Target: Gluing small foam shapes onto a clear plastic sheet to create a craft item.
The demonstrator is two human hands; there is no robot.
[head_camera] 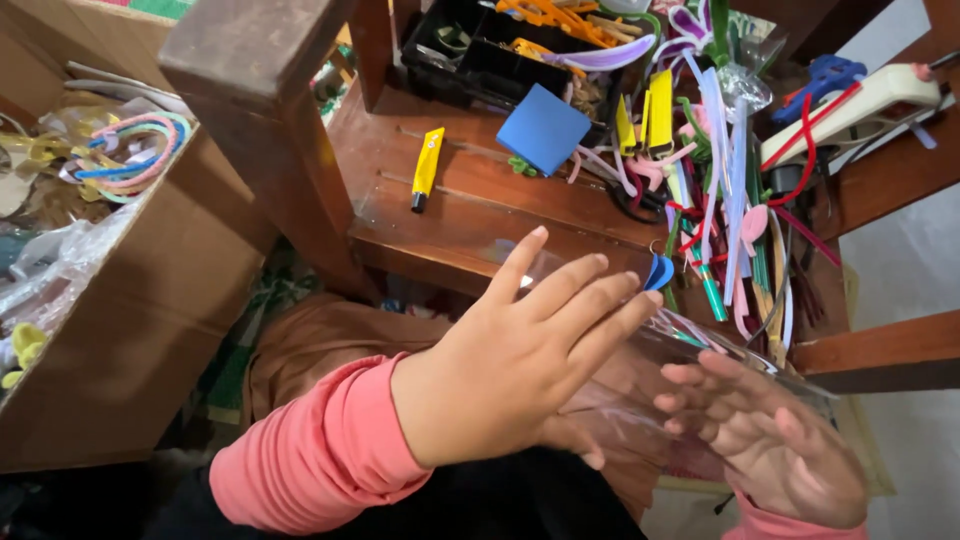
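My left hand (510, 380), in a pink sleeve, lies with its fingers stretched flat over a clear plastic bag (700, 345) and its thumb tucked underneath. My right hand (770, 440) sits behind the same bag, seen through the plastic with its fingers spread against it. A small curved blue piece (658, 272) shows just past my left fingertips, at the bag's upper end. I cannot tell whether it is inside the bag. The bag hangs over my lap, in front of a wooden stand (470, 200).
On the stand lie a yellow tube (428, 168), a blue foam square (543, 128), a black tray (480, 55) and a heap of coloured strips and stems (720, 190). A white tool (860, 105) rests at the right. A cardboard box (150, 300) with hairbands (135, 155) stands at the left.
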